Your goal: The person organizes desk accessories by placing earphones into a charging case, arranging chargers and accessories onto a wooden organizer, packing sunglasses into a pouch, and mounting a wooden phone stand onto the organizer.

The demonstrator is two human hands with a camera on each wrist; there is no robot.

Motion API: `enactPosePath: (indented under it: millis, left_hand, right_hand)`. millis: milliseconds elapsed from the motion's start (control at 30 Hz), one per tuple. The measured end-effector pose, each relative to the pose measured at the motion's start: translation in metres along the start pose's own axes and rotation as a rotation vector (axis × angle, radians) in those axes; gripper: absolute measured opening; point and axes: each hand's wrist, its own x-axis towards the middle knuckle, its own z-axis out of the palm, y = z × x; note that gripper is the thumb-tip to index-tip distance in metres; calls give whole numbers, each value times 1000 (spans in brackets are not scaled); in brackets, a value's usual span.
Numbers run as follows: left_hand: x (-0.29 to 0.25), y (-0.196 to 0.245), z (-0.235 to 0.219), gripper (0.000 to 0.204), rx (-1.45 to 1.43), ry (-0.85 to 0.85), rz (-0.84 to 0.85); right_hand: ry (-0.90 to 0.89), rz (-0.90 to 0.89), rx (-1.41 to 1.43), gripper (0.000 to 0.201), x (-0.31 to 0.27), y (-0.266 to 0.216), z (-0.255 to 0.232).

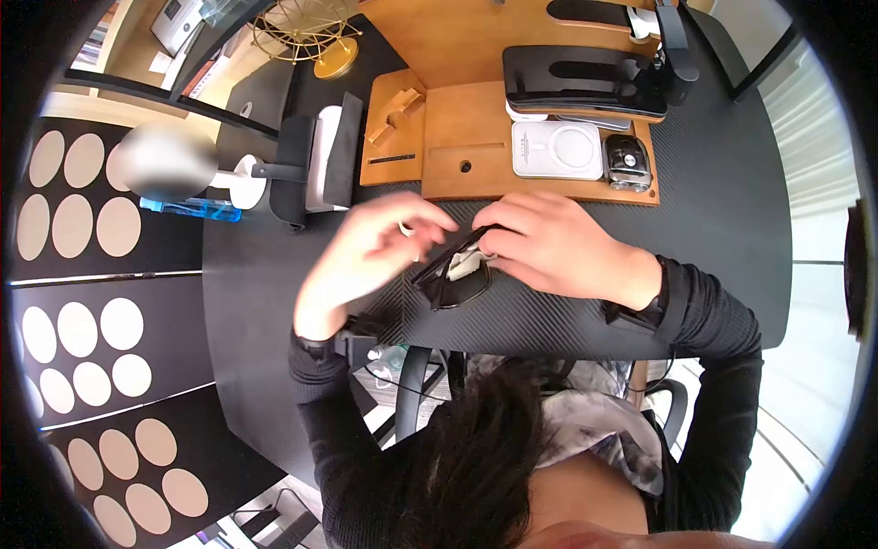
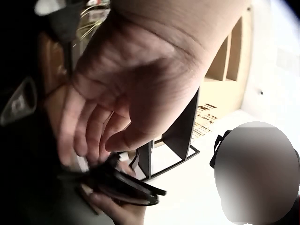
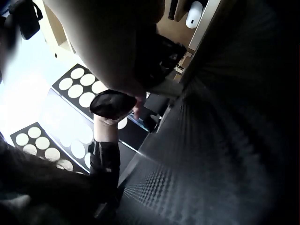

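Note:
In the head view, a pair of black sunglasses (image 1: pixel 450 285) is held over the front of the dark desk. My right hand (image 1: pixel 549 242) grips them from the right, with a pale cloth (image 1: pixel 468 263) bunched at the lens under its fingers. To the left, my left hand (image 1: pixel 370 247) is raised with loosely bent fingers, its fingertips close to the frame. The left wrist view shows the left palm and fingers above the sunglasses (image 2: pixel 126 185), with part of the right hand (image 2: pixel 117 208) behind them. One dark lens (image 3: pixel 112 104) shows in the right wrist view.
A wooden desk organizer (image 1: pixel 466 169) lies behind the hands, bearing a white charger (image 1: pixel 558 149), a shiny black device (image 1: pixel 628 163) and a black tray (image 1: pixel 585 80). Back left stand a white-and-black holder (image 1: pixel 331 156), a blue item (image 1: pixel 192 209) and a gold wire ornament (image 1: pixel 306 32).

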Motion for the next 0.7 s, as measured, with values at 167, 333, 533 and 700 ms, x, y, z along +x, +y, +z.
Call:
enactPosePath:
  millis: [167, 333, 533, 700]
  left_hand:
    - [-16, -32, -67, 17, 685, 680, -33]
    - [-15, -71, -75, 35, 950, 444, -209]
    - [-6, -35, -59, 28, 717, 387, -160]
    - [-6, -37, -63, 33, 482, 517, -37]
  right_hand:
    - [-15, 239, 924, 24, -8, 21, 15]
    - [-188, 420, 1199, 26, -16, 32, 23]
    - [-178, 391, 1301, 24, -14, 32, 25]
    - [-192, 374, 1283, 24, -14, 34, 24]
